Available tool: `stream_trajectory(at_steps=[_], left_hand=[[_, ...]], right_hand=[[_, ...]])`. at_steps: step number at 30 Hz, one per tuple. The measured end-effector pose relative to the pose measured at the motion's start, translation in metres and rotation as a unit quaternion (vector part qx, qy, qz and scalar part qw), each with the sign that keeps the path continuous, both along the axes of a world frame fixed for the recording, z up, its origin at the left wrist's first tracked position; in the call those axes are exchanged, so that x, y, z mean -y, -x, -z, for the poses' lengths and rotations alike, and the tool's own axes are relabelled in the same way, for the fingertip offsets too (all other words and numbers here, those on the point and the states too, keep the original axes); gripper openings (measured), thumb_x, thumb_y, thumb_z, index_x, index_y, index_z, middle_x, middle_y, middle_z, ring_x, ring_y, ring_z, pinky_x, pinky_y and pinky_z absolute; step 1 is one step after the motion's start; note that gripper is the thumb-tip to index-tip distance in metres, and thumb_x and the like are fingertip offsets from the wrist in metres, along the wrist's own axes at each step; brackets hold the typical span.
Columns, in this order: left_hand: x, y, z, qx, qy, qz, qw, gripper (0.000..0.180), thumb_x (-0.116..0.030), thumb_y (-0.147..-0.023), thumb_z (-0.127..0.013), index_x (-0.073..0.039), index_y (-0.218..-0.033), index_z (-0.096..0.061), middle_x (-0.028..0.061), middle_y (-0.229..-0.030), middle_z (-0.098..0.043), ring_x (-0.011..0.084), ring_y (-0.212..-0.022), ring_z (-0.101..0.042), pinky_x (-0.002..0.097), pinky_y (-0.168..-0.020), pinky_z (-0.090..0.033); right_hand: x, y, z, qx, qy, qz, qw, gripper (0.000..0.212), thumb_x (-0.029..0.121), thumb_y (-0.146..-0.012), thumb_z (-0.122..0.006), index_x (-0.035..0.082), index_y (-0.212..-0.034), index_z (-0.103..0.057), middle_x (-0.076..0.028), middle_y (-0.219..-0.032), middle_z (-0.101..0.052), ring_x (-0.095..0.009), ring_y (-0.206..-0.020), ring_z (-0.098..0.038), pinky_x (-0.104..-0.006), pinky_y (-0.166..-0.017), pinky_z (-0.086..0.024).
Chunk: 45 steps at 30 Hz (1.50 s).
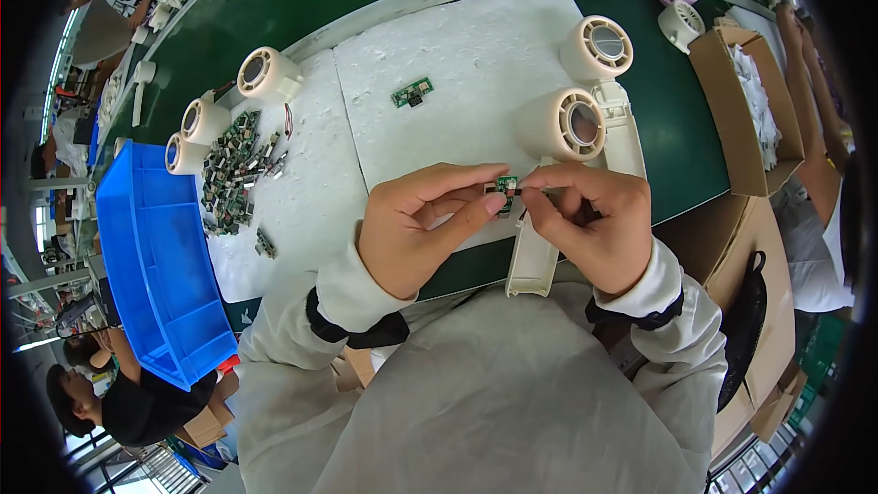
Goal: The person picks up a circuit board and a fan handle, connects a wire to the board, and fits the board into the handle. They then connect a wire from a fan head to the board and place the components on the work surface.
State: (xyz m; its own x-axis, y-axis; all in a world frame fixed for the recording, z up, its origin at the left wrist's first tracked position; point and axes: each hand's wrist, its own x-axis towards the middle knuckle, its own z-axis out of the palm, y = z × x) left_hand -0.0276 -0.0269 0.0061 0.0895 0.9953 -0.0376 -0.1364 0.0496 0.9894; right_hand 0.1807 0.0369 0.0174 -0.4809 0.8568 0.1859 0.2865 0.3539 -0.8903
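Note:
Between the thumb and fingers of my left hand [416,224] is a small green circuit board [506,185], held by its left side. My right hand [594,220] pinches at the board's right edge; what sits between its fingertips is too small to make out, though a thin dark strand shows just below. Under the hands lies a cream plastic handle shell [532,265], open side up, partly covered by my right fingers. A cream round fan head [562,123] rests just beyond my right hand. Another green circuit board [413,91] lies alone on the white foam sheet [457,41].
A heap of circuit boards [233,169] covers the foam's left part, beside several fan heads [268,75]. Left of it stands a blue divided bin [165,256]. Another fan head [599,46] sits far right, near an open cardboard box [745,110]. People work on both sides.

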Motion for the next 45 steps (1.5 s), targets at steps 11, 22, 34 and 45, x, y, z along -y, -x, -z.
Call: stream_trajectory(at_steps=[11,22,34,45], left_hand=[[0.000,0.001,0.005,0.045,-0.018,0.013,0.999,0.030,0.008,-0.098,-0.061,0.003,-0.126,-0.067,0.0171,-0.122,-0.068,0.0214,-0.115,-0.067,0.0310,-0.102,-0.055],[-0.006,0.009,0.005,0.114,0.029,0.091,0.989,0.026,0.004,-0.097,-0.065,0.001,-0.123,-0.071,0.0144,-0.113,-0.070,0.0209,-0.103,-0.070,0.0330,-0.090,-0.061],[-0.007,0.003,0.010,0.063,-0.012,0.052,0.997,0.025,0.003,-0.098,-0.064,0.000,-0.122,-0.072,0.0124,-0.109,-0.068,0.0199,-0.098,-0.071,0.0324,-0.087,-0.063],[-0.013,-0.002,0.004,0.067,0.039,0.052,0.996,0.026,0.003,-0.099,-0.062,0.005,-0.124,-0.067,0.0147,-0.114,-0.070,0.0219,-0.102,-0.071,0.0342,-0.089,-0.062]], right_hand=[[-0.001,-0.007,-0.005,0.005,0.031,-0.015,0.999,0.015,-0.001,-0.085,-0.076,0.000,-0.100,-0.077,0.005,-0.051,-0.049,0.000,-0.051,-0.046,-0.0204,-0.049,-0.036],[-0.012,-0.018,0.003,-0.052,0.088,-0.088,0.991,0.017,0.004,-0.086,-0.081,0.003,-0.102,-0.077,0.004,-0.050,-0.042,-0.003,-0.048,-0.035,-0.0252,-0.046,-0.029],[-0.010,-0.015,0.004,0.000,0.055,-0.070,0.996,0.014,0.002,-0.088,-0.079,0.001,-0.101,-0.076,0.006,-0.055,-0.041,-0.001,-0.053,-0.036,-0.0223,-0.050,-0.029],[-0.016,-0.023,-0.004,-0.021,-0.031,-0.089,0.995,0.016,0.002,-0.082,-0.081,0.005,-0.098,-0.077,0.002,-0.061,-0.052,-0.006,-0.053,-0.045,-0.0241,-0.051,-0.036]])
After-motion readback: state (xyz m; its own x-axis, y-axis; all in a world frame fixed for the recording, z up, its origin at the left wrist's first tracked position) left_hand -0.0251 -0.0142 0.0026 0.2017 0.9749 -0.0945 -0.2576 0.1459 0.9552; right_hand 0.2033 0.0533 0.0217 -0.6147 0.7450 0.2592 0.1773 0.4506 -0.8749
